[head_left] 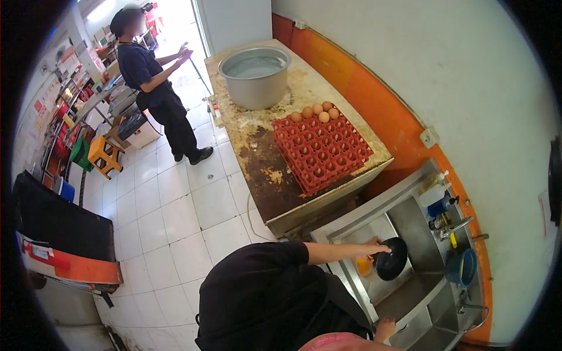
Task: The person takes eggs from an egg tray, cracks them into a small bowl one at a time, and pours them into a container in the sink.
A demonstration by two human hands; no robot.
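My left hand (376, 250) grips the rim of a black bowl (391, 259) over the metal sink (404, 220). Beside the bowl, under my left hand, is an orange item (364, 267), too small to make out. My right hand (385, 331) is lower down, by the sink's near edge; its fingers are mostly hidden, and whether it holds anything does not show.
On a worn table (255, 152) are a large metal pot (257, 88) of clear liquid and stacked red egg trays (321, 153) with several brown eggs (324, 117). Bottles (433, 194), a faucet (456, 227) and a blue container (462, 267) line the sink. A co-worker (158, 88) stands upper left.
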